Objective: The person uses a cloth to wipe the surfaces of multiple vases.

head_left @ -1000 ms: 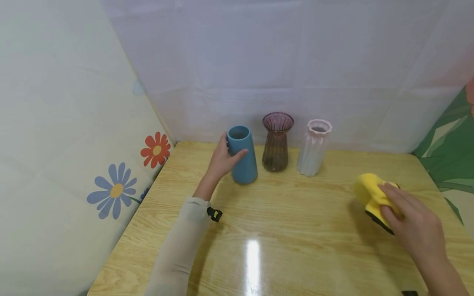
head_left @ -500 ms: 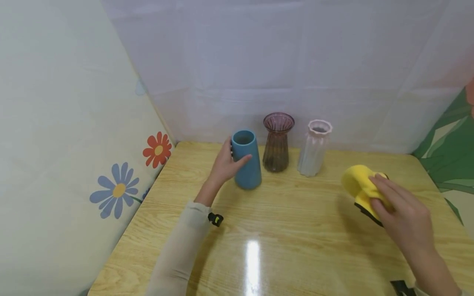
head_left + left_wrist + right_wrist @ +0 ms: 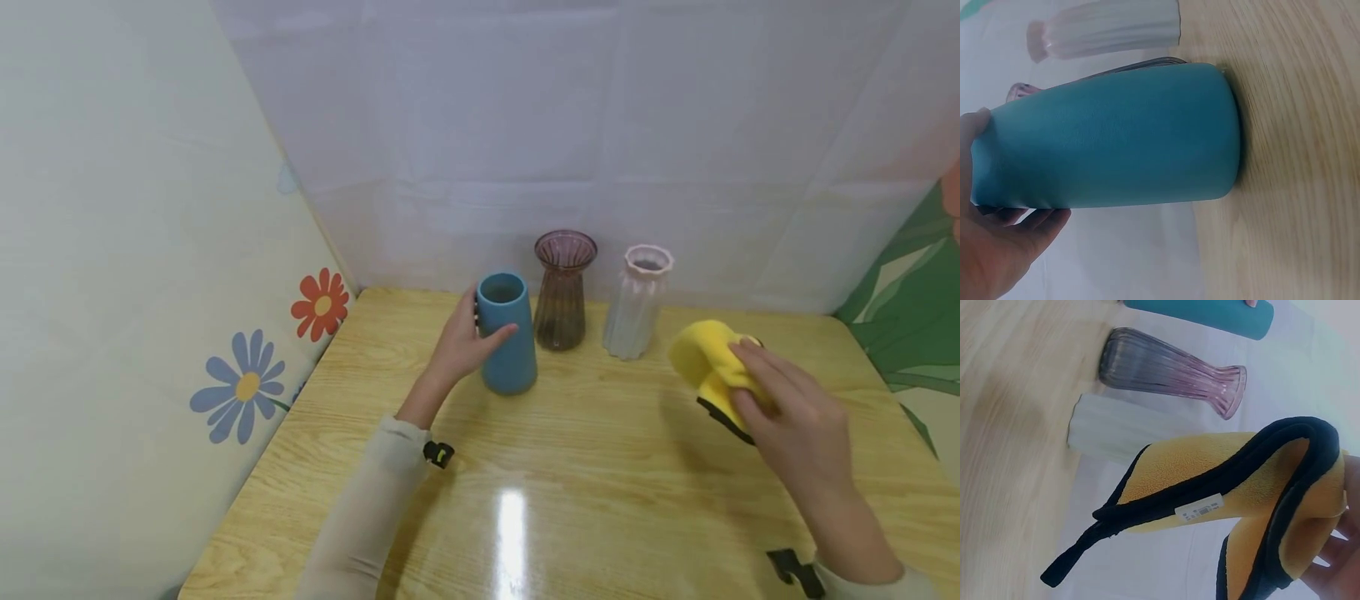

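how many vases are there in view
3: the blue vase, gripped by the left hand; the purplish glass vase, in the middle; and the whitish vase, farthest right of the three.

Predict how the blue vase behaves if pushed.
The blue vase probably resists tipping, its base being wider than its mouth. Knocked over, it would likely roll, given its round body. It seems stiff: no dent shows where the left hand grips it.

The label (image 3: 1199, 507) on the yellow cloth (image 3: 1188, 464) is illegible.
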A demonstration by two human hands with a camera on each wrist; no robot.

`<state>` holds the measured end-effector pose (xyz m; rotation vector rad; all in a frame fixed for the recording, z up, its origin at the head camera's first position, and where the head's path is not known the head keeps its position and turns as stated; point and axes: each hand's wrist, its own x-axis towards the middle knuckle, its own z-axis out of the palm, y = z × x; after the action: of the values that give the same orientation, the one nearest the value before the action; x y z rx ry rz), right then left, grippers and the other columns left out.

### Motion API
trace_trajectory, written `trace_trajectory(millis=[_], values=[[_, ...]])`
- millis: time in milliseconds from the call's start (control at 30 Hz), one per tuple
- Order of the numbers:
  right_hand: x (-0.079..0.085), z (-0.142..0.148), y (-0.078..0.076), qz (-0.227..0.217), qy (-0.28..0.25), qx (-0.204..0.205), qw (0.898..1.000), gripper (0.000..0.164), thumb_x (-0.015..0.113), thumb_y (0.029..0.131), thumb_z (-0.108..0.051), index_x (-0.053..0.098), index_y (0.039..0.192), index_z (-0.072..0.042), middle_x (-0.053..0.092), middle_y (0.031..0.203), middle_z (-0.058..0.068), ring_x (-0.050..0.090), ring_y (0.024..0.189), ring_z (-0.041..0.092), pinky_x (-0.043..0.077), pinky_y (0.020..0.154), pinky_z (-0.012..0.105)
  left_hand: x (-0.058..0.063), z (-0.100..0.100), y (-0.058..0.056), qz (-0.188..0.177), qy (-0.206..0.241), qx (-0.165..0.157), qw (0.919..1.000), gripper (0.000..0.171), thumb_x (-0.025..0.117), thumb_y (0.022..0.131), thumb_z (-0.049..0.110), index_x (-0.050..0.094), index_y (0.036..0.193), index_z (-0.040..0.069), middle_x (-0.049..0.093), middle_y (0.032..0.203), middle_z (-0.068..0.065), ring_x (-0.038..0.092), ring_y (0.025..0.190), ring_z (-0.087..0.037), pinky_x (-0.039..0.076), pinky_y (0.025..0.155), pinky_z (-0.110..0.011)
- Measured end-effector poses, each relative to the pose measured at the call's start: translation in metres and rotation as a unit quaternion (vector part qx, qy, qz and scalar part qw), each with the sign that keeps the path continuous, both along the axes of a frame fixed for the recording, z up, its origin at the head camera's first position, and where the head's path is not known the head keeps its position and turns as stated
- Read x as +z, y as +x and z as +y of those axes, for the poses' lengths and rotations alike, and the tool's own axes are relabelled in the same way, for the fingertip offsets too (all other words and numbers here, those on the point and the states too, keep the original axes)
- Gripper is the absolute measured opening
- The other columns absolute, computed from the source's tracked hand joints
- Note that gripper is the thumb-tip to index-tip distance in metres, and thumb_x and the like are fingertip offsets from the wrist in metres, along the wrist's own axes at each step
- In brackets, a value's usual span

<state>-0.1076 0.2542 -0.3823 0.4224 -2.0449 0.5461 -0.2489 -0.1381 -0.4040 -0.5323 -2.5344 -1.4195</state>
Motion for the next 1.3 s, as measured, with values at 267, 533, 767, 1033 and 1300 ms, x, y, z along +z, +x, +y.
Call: trace_trajectory(millis=[267, 533, 767, 1033, 1300], values=[[0.002, -0.009, -0.006, 0.000, -0.007, 0.007, 1.000, 0.046, 0.053, 0.099, -0.039, 0.075, 0.117, -0.004, 0.073, 0.116, 0.016, 0.070, 0.107, 0.034, 0.032, 0.105, 0.005, 0.001, 0.004, 0.007, -0.007, 0.001, -0.006, 1.0000, 0.085, 0.077, 0.090, 0.044, 0.032, 0.154, 0.010, 0.051, 0.144, -0.011, 0.053, 0.131, -0.029, 0.049, 0.104, -0.051], [0.003, -0.017, -0.011, 0.011, -0.022, 0.026, 0.999, 0.041, 0.056, 0.093, -0.031, 0.075, 0.118, -0.005, 0.073, 0.116, 0.016, 0.046, 0.125, -0.014, 0.034, 0.104, 0.006, -0.001, 0.009, 0.018, -0.005, 0.005, -0.032, 0.9995, 0.087, 0.076, 0.090, 0.042, 0.030, 0.156, 0.010, 0.049, 0.146, -0.010, 0.052, 0.132, -0.029, 0.049, 0.104, -0.051], [0.004, -0.025, -0.016, 0.017, -0.038, 0.029, 0.999, 0.040, 0.058, 0.092, -0.029, 0.075, 0.119, -0.006, 0.073, 0.117, 0.014, 0.071, 0.109, 0.027, 0.037, 0.104, 0.007, -0.001, 0.014, 0.025, 0.001, -0.002, -0.053, 0.9986, 0.088, 0.077, 0.090, 0.041, 0.029, 0.157, 0.012, 0.050, 0.147, -0.009, 0.053, 0.131, -0.027, 0.050, 0.103, -0.050], [0.003, -0.039, -0.023, 0.028, -0.056, 0.051, 0.997, 0.039, 0.059, 0.091, -0.025, 0.074, 0.120, -0.004, 0.074, 0.115, 0.016, 0.070, 0.094, 0.046, 0.039, 0.103, 0.008, -0.004, 0.019, 0.033, 0.008, -0.006, -0.067, 0.9977, 0.086, 0.078, 0.090, 0.039, 0.031, 0.156, 0.013, 0.052, 0.144, -0.008, 0.054, 0.129, -0.025, 0.051, 0.101, -0.048], [0.001, -0.051, -0.029, 0.028, -0.074, 0.075, 0.994, 0.037, 0.062, 0.089, -0.019, 0.073, 0.121, -0.005, 0.073, 0.117, 0.015, 0.071, 0.107, 0.032, 0.043, 0.103, 0.013, -0.004, 0.023, 0.038, 0.002, -0.008, -0.081, 0.9967, 0.082, 0.077, 0.090, 0.040, 0.033, 0.154, 0.014, 0.052, 0.144, -0.005, 0.054, 0.131, -0.023, 0.051, 0.102, -0.046]])
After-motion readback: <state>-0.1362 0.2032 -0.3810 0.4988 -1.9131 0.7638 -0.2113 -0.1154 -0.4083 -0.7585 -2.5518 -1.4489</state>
